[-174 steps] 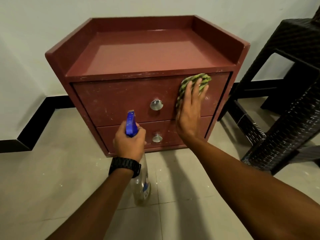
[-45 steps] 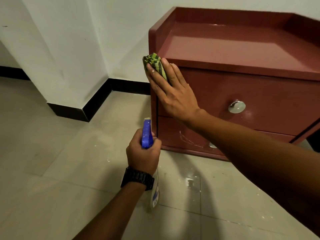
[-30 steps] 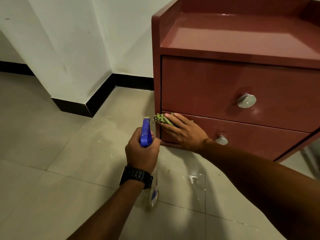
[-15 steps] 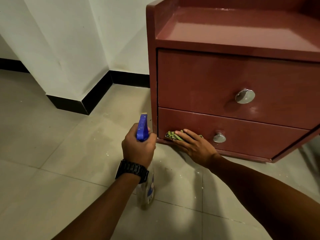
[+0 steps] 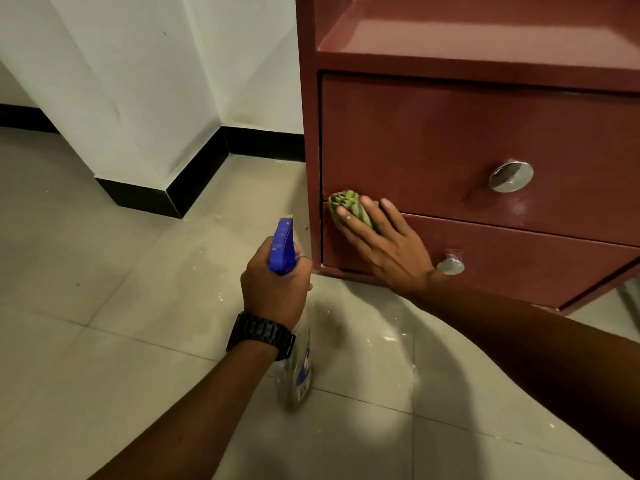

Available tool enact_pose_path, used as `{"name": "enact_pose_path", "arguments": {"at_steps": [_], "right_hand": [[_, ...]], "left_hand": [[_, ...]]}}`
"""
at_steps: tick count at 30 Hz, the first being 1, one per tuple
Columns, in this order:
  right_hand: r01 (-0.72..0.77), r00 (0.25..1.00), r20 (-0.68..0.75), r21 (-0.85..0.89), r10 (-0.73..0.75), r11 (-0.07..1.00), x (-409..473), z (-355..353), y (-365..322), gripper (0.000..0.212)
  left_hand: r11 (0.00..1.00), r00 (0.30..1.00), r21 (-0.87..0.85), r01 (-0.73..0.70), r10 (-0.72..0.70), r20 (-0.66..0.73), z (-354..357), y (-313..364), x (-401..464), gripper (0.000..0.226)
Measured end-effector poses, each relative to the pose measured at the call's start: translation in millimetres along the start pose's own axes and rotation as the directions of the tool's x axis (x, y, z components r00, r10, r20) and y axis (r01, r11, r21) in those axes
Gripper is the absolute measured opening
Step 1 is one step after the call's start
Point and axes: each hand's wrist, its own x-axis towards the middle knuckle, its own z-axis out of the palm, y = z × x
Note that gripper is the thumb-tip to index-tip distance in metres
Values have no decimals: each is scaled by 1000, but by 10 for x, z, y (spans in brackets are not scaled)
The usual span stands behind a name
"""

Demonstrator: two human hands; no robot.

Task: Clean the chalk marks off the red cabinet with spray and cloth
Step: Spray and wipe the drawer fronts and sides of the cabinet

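Chalk-marked red wooden cabinet (image 5: 450,133) fills the upper right of the frame, standing on pale floor tiles (image 5: 104,306) beside a white wall with a black skirting board (image 5: 194,168) at upper left. Low at centre, the left hand (image 5: 273,285), above a black wristwatch (image 5: 261,336), curls its fingers round a clear spray bottle with a blue trigger head (image 5: 282,247). Right of it, the right hand (image 5: 388,247) presses a green striped cloth (image 5: 348,209) with straight, spread fingers against the drawer fronts' left edge, left of two round silver knobs (image 5: 510,176).
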Motion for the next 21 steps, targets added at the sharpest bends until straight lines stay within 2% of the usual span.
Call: {"name": "enact_pose_path", "arguments": {"at_steps": [4,7,12,18,21], "right_hand": [[120,987,112,-19,-117,993,322,45,-298,73],[145,968,207,-5,-141,989,255,161,-429,74],[332,842,434,54,-321,942,-6,395,-628,76],[366,815,449,93,-368,926,-142,476,-674,69],[337,843,415,89,-342,937,-421,422,-468,66]], "left_hand": [[999,1000,32,-8,7,21,-44,0,15,27],[999,999,46,5,-6,32,-68,-13,34,24],[999,999,32,-4,2,40,-74,-33,52,12],[999,999,45,24,-25,25,-44,-28,77,13],[999,999,46,19,-21,49,-28,0,37,13]]}}
